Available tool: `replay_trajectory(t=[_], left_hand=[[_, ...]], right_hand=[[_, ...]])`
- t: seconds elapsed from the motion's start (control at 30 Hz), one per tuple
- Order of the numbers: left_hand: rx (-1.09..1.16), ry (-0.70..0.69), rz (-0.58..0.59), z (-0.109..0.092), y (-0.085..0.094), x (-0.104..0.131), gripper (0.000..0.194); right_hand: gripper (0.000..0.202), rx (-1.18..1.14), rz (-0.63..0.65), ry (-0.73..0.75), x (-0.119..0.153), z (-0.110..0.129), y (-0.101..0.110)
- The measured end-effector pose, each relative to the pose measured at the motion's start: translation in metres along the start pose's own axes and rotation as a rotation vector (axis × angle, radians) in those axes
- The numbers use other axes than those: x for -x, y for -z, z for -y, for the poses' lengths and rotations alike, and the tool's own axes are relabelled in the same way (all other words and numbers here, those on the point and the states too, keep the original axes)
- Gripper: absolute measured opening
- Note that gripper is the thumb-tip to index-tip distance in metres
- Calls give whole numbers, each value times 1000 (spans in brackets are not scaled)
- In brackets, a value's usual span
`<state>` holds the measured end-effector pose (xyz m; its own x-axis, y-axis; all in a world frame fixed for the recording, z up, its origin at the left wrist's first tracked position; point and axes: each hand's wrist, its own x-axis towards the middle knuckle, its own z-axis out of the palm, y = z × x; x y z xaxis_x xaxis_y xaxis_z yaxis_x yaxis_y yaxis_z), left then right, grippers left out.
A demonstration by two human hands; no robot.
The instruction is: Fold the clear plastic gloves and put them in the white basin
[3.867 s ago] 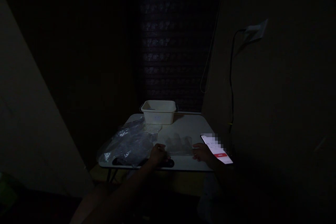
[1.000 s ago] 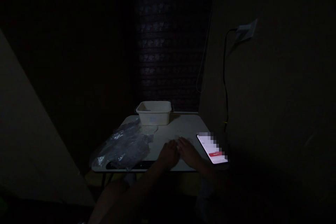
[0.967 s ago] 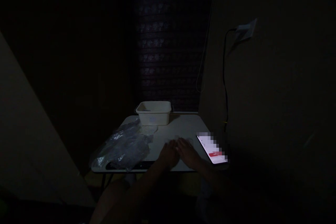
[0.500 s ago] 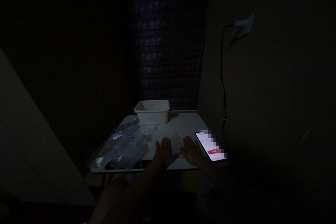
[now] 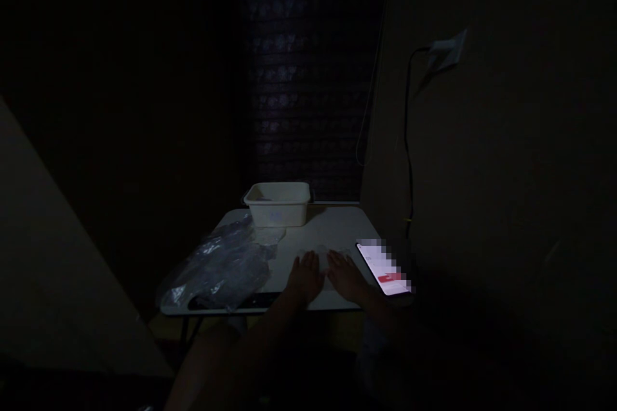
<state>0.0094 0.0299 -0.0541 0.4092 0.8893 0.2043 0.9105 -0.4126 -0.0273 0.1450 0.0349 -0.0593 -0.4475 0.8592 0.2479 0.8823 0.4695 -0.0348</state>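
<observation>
Both hands lie palm down near the front of a small white table [image 5: 332, 221]. My left hand [image 5: 307, 277] is flat with its fingers stretched forward. Close beside it, my right hand [image 5: 345, 276] is flat too, fingers pointing forward and a little left. Under and between them lies a thin clear plastic sheet or bag [image 5: 321, 253]; its outline is faint in the dark. To the left of my left hand is a heap of crumpled clear plastic bags [image 5: 226, 270]. A lit phone [image 5: 380, 270] rests right of my right hand.
A white plastic tub [image 5: 279, 213] with side handles stands at the back of the table. A dark strip [image 5: 260, 300] lies along the front left edge. On the right wall a black cable [image 5: 407, 135] hangs from a wall socket [image 5: 448, 54]. The room is very dark.
My hands have shifted slightly: the left moved a little right, the right a little left, and the thumbs no longer stretch out toward each other. The view has tilted slightly.
</observation>
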Motion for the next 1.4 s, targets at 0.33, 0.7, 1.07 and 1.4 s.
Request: replay_trajectory(t=[0.33, 0.7, 1.07, 1.4], left_hand=[[5, 139, -6, 6, -1, 3, 71], [31, -107, -57, -5, 7, 2, 45], [-20, 68, 1, 3, -2, 3, 62], [-43, -282, -97, -4, 38, 15, 36]], right_hand=[[55, -87, 26, -202, 0, -8, -6], [47, -84, -36, -51, -3, 4, -2], [56, -18, 32, -193, 4, 3, -3], [46, -236, -122, -271, -6, -8, 32]])
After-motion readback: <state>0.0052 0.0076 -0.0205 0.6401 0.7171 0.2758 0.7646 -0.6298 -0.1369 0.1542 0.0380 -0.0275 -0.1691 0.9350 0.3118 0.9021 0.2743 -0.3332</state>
